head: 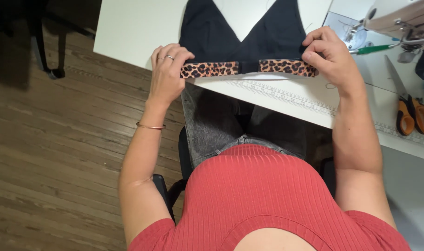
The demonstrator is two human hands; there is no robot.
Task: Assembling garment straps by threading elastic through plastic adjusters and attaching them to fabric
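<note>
A black V-necked garment (212,32) with a leopard-print band (209,69) along its near hem lies flat on the white table (133,28). My left hand (168,72), with rings and a bracelet, grips the left end of the band. My right hand (328,58) pinches the band's right end. The band is stretched flat between both hands near the table's front edge.
A sewing machine (398,18) stands at the back right, a green-handled tool (374,48) beside it. Orange-handled scissors (412,114) lie at the right. A ruler strip (286,95) runs along the table edge. Wooden floor (58,139) on the left.
</note>
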